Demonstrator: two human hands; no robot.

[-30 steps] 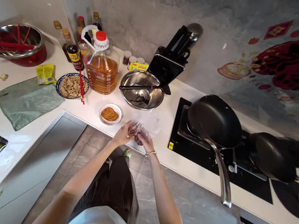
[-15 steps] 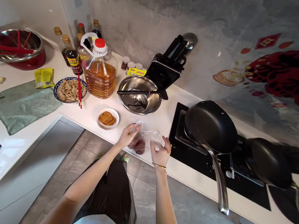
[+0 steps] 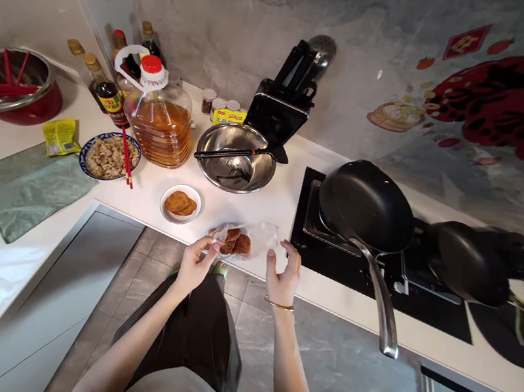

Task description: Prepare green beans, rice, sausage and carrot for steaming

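Note:
A clear plastic bag (image 3: 255, 238) holding several brown round patties (image 3: 236, 242) lies at the front edge of the white counter (image 3: 260, 206). My left hand (image 3: 195, 264) pinches the bag's left end. Just off the bag's right end, my right hand (image 3: 283, 272), with a thin bangle at the wrist, has its fingers curled and touching the plastic. A small white plate (image 3: 180, 203) with two browned patties sits to the left of the bag.
A steel bowl (image 3: 234, 165) with a black utensil, an oil jug (image 3: 159, 117), a dish of minced food (image 3: 110, 157) with red chopsticks, sauce bottles and a green cloth (image 3: 24, 188) stand left. A black frying pan (image 3: 367, 206) sits on the cooktop, another pan (image 3: 473, 264) farther right.
My hands moved apart along the bag and drew back toward the counter edge. The bag now lies flatter with the patties showing. The view shifted slightly.

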